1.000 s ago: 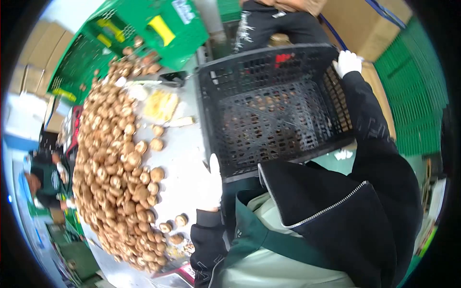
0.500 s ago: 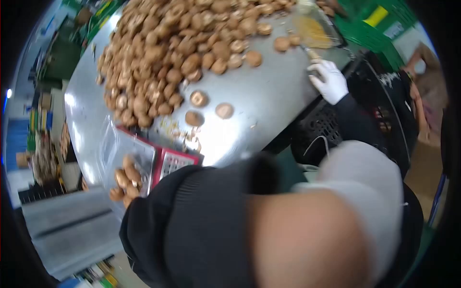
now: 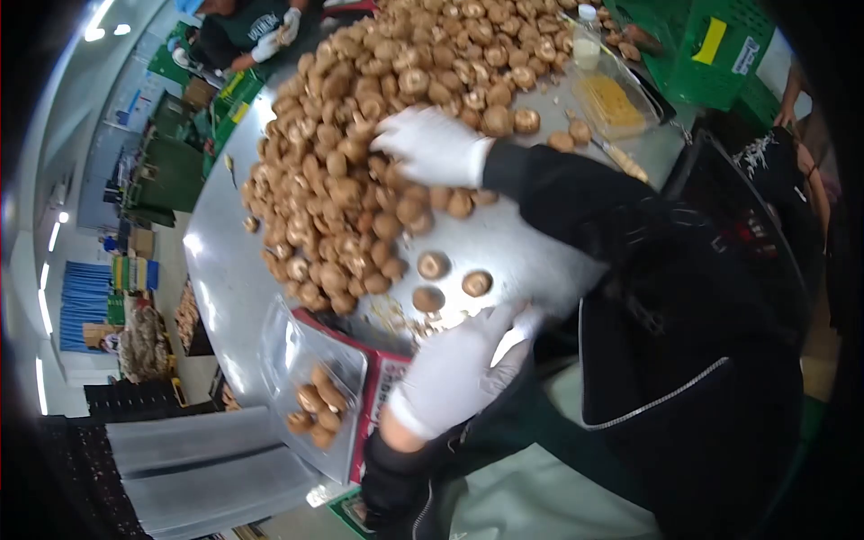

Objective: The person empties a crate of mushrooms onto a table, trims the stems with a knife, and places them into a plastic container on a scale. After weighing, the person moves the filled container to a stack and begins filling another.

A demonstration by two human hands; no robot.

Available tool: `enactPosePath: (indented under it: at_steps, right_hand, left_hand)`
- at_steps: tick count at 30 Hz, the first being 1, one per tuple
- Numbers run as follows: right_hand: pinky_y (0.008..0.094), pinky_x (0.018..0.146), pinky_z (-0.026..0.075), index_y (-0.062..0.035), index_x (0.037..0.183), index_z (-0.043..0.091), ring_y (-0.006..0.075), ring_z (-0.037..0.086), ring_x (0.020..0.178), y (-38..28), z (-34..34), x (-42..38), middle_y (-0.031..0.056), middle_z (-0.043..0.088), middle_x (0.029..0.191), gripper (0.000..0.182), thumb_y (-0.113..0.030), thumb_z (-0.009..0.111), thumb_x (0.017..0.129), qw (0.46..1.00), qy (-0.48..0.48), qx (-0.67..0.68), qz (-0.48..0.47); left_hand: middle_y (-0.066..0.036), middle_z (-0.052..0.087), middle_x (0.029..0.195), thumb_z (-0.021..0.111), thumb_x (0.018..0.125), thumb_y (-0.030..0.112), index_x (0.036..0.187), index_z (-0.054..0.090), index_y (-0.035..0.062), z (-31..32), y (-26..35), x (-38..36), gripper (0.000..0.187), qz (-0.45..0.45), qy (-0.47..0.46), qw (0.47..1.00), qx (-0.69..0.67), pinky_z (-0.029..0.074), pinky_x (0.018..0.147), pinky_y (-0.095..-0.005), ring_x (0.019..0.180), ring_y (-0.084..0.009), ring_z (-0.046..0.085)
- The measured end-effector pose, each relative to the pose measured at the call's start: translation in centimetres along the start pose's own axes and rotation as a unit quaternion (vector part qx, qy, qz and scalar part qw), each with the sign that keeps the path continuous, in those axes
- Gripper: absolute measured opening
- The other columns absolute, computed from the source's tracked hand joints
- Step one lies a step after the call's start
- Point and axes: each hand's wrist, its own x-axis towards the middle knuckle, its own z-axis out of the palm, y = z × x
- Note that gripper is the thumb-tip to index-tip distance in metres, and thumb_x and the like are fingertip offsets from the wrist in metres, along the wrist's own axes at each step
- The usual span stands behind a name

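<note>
Over the big pile of brown mushrooms (image 3: 333, 189), my right hand (image 3: 432, 147), in a white glove, reaches in with fingers apart, blurred by motion; nothing shows in it. My left hand (image 3: 454, 373), also gloved, hovers near the table's near edge beside a red-framed scale (image 3: 385, 382). Its fingers are curved with a gap between them and no object visible. Three loose mushrooms, one of them gill side up (image 3: 433, 265), lie just beyond it. A clear bag-lined tray (image 3: 346, 360) on the scale holds several mushrooms (image 3: 317, 407). A knife's pale handle (image 3: 627, 164) rests on the table at right.
A clear tub of yellow material (image 3: 614, 103) and a bottle (image 3: 587, 45) stand at the upper right, near a green crate (image 3: 715, 54). A black crate (image 3: 720, 198) is at the right edge. Across the table a gloved co-worker (image 3: 256, 31) handles something. Mushroom trimmings (image 3: 391, 315) lie beside the scale.
My right hand has let go of the knife handle and moved left to the pile. My left hand has come down into view near the scale. The view has shifted, showing more of the room.
</note>
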Motion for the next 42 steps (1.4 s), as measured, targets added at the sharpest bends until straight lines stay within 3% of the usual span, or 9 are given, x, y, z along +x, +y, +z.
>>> enactPosePath:
  at_steps: [5, 10, 14, 17, 24, 30, 33, 37, 42]
  right_hand:
    - [0.0522, 0.113, 0.030, -0.0223, 0.127, 0.060, 0.0293, 0.043, 0.131, -1.4, 6.7, 6.9, 0.0082, 0.052, 0.132, 0.045, -0.024, 0.064, 0.082, 0.996, -0.057, -0.021, -0.069]
    - [0.0506, 0.116, 0.026, -0.0202, 0.119, 0.064, 0.0281, 0.045, 0.129, 0.9, 6.6, 1.8, 0.0088, 0.054, 0.129, 0.038, -0.026, 0.064, 0.082, 0.980, -0.112, -0.057, -0.154]
    - [0.0486, 0.104, 0.038, -0.0192, 0.120, 0.062, 0.0286, 0.052, 0.119, -0.9, 0.0, -0.5, 0.0111, 0.055, 0.127, 0.039, -0.023, 0.064, 0.081, 0.984, -0.049, 0.043, -0.166]
    - [0.0350, 0.074, 0.050, -0.0162, 0.107, 0.065, 0.0228, 0.063, 0.087, -5.9, -12.1, -0.7, 0.0024, 0.061, 0.092, 0.034, -0.018, 0.069, 0.073, 0.947, 0.125, 0.153, -0.254]
    - [0.0315, 0.070, 0.047, -0.0181, 0.089, 0.067, 0.0156, 0.062, 0.078, -8.4, -22.8, -8.2, 0.0004, 0.064, 0.087, 0.019, -0.037, 0.063, 0.087, 0.911, 0.243, 0.150, -0.297]
    - [0.0313, 0.067, 0.046, -0.0184, 0.075, 0.067, 0.0124, 0.060, 0.071, -8.0, -23.4, -10.6, -0.0008, 0.065, 0.082, 0.031, -0.044, 0.063, 0.093, 0.842, 0.336, 0.175, -0.384]
    - [0.0348, 0.064, 0.045, -0.0162, 0.074, 0.066, 0.0187, 0.059, 0.066, -10.9, -23.9, -11.7, 0.0003, 0.065, 0.079, 0.018, -0.029, 0.070, 0.086, 0.965, 0.193, 0.096, -0.149]
    - [0.0396, 0.068, 0.050, -0.0104, 0.101, 0.069, 0.0276, 0.062, 0.077, -6.0, -13.4, -4.0, 0.0068, 0.066, 0.091, 0.024, -0.009, 0.071, 0.077, 0.961, 0.193, 0.169, -0.100]
    - [0.0399, 0.093, 0.049, -0.0138, 0.128, 0.056, 0.0290, 0.056, 0.111, -1.7, 2.3, 2.6, 0.0088, 0.057, 0.119, 0.054, -0.013, 0.073, 0.076, 0.996, -0.043, 0.024, -0.068]
  left_hand:
    - [-0.019, 0.065, 0.109, 0.059, 0.092, 0.015, 0.125, 0.056, 0.0039, 5.9, -7.0, -0.6, 0.035, -0.133, 0.104, 0.986, 0.016, 0.051, 0.087, -0.0409, 0.102, -0.0365, 0.064]
    - [-0.020, 0.057, 0.118, 0.061, 0.087, 0.011, 0.127, 0.054, 0.0013, 9.5, -10.4, -0.7, 0.041, -0.144, 0.277, 0.947, 0.068, 0.046, 0.092, -0.0423, 0.108, -0.0377, 0.056]
    - [-0.020, 0.056, 0.122, 0.059, 0.089, 0.007, 0.126, 0.054, 0.0002, 9.9, -11.0, 0.6, 0.039, -0.128, 0.252, 0.959, 0.009, 0.045, 0.095, -0.0425, 0.112, -0.0381, 0.055]
    - [-0.019, 0.059, 0.112, 0.060, 0.089, 0.008, 0.121, 0.058, 0.0013, 9.4, -11.1, 2.1, 0.033, -0.140, 0.274, 0.951, 0.042, 0.048, 0.088, -0.0428, 0.104, -0.0352, 0.059]
    - [-0.015, 0.061, 0.106, 0.064, 0.086, 0.011, 0.117, 0.061, 0.0068, 6.4, -13.1, 2.5, 0.031, -0.138, 0.403, 0.892, 0.152, 0.050, 0.083, -0.0429, 0.097, -0.0341, 0.060]
    - [-0.024, 0.052, 0.125, 0.060, 0.083, 0.009, 0.129, 0.051, 0.0025, 3.9, -19.3, 4.3, 0.048, -0.348, 0.364, 0.813, 0.293, 0.050, 0.088, -0.0465, 0.107, -0.0402, 0.056]
    - [-0.023, 0.055, 0.120, 0.058, 0.083, 0.007, 0.125, 0.054, 0.0040, 3.4, -19.4, 5.6, 0.043, -0.393, 0.333, 0.804, 0.296, 0.050, 0.085, -0.0463, 0.105, -0.0399, 0.057]
    - [-0.020, 0.059, 0.103, 0.056, 0.082, 0.003, 0.115, 0.059, 0.0069, 3.9, -19.4, 5.0, 0.033, -0.333, 0.377, 0.826, 0.254, 0.049, 0.078, -0.0476, 0.097, -0.0387, 0.057]
    - [-0.019, 0.058, 0.099, 0.056, 0.081, 0.004, 0.115, 0.058, 0.0075, 5.3, -16.8, 4.5, 0.034, -0.278, 0.365, 0.851, 0.256, 0.047, 0.079, -0.0472, 0.093, -0.0389, 0.056]
